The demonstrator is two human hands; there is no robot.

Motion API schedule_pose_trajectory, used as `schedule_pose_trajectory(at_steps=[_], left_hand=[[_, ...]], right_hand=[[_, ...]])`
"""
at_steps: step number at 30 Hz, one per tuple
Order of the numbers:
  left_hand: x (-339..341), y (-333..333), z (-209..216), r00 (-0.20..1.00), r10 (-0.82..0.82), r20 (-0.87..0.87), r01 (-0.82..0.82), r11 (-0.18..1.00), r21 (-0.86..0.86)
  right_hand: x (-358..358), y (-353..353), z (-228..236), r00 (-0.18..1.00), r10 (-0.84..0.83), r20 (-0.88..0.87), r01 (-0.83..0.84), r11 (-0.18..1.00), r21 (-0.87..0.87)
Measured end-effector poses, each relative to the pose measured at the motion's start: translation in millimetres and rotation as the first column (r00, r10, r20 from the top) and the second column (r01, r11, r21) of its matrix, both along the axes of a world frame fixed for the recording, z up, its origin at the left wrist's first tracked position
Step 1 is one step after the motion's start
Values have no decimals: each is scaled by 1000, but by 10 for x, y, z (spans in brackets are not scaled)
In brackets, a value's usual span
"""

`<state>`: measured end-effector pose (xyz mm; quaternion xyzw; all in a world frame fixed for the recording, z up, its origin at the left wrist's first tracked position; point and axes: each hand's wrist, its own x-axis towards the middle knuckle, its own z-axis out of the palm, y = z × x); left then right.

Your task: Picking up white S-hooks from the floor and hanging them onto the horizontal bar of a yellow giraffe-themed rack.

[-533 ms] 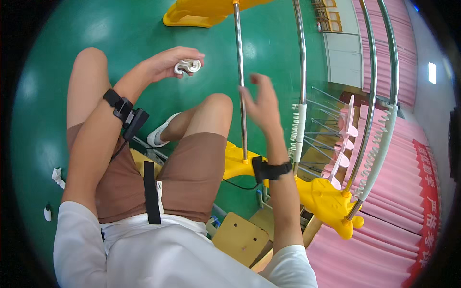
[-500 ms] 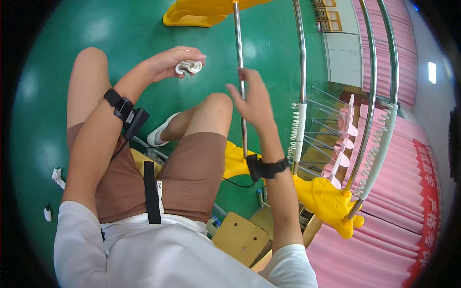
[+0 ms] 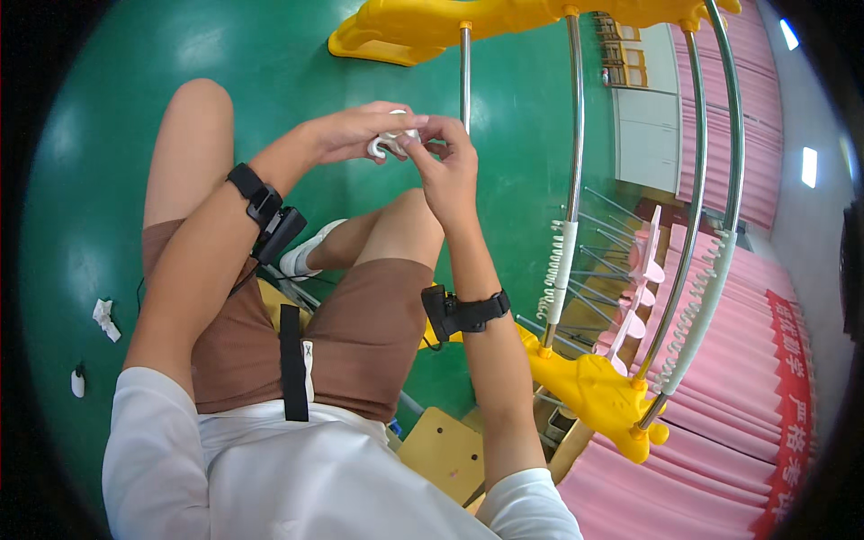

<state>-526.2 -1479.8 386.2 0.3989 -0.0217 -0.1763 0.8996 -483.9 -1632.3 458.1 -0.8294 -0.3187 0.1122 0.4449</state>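
the left hand [image 3: 355, 133] and the right hand [image 3: 447, 166] meet over the raised knee, at about twelve o'clock from the person's lap. between them sits a small white hook-shaped clip [image 3: 387, 142], pinched in the curled left fingers; the right thumb and forefinger are narrowed onto its right end, the rest of that hand loosely folded. just behind, at one o'clock, stands a chrome rod [image 3: 465, 76] of the yellow-ended rack [image 3: 594, 387], and more white clips [image 3: 555, 270] ride another rod at three o'clock. the green floor [image 3: 108, 162] lies below.

it looks like the clip is being turned or readied in both hands, apart from any rod. the next move would seem to call for a firm pinch and a careful line-up of its open side.
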Motion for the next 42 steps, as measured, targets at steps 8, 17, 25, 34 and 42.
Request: schedule_pose_trajectory(at_steps=[8,17,25,34,42], left_hand=[[45,-25,48,996,62,-71,-70,991,-117],[44,32,66,995,60,-85,-82,956,-282],[74,22,-4,990,132,-45,-139,962,-236],[64,-12,101,980,195,26,-195,981,-1],[84,7,13,998,49,28,-53,981,186]], right_hand=[[-32,41,-32,975,-151,-161,171,978,117],[-131,142,-66,964,-267,-10,266,956,122],[-129,130,-22,949,-297,-104,305,950,72],[-62,15,47,652,-218,-726,493,850,186],[-67,33,-5,784,-374,-495,452,891,42]])
